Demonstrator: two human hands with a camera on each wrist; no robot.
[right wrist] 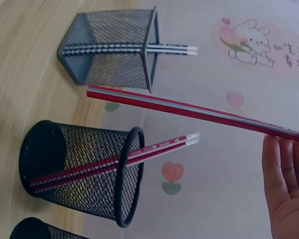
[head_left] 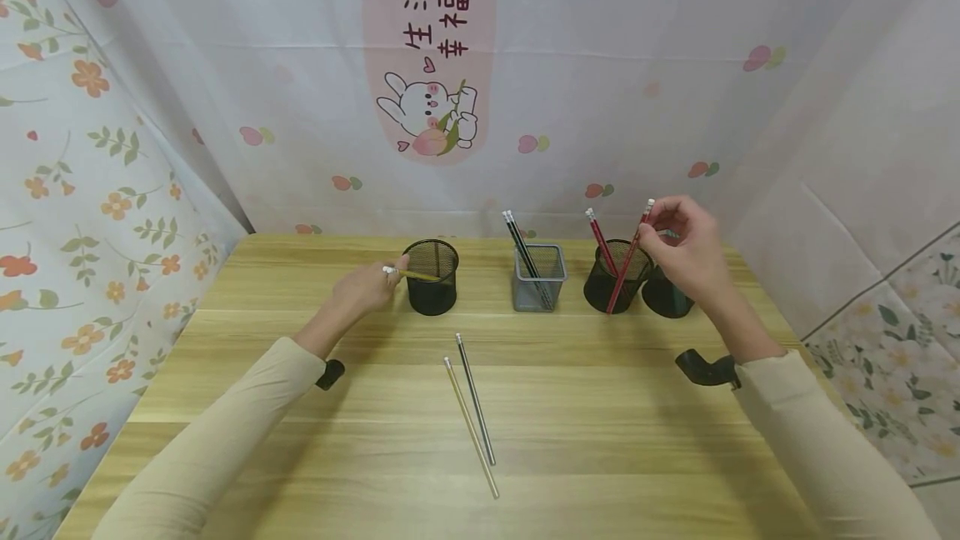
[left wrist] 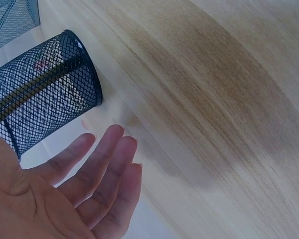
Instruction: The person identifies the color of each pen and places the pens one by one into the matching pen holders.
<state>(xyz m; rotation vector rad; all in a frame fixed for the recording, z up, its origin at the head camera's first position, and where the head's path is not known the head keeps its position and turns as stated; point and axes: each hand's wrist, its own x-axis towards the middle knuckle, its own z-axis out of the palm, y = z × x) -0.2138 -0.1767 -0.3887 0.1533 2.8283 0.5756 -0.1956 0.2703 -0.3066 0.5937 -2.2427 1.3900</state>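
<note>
My right hand pinches a red pencil near its white eraser end. The pencil hangs tilted in the air, its lower end outside a round black mesh cup. Two red pencils lean together in that cup. My left hand has relaxed, spread fingers beside another round black mesh cup; its thumb tip is out of the left wrist view. A yellow pencil leans in this cup, its eraser end over the hand. The left fingers visible in the wrist view are apart from the pencil.
A square grey mesh cup holds dark pencils. Another black cup stands at the far right, partly behind my right hand. On the wooden table lie a gold pencil and a dark pencil. Printed curtain hangs behind.
</note>
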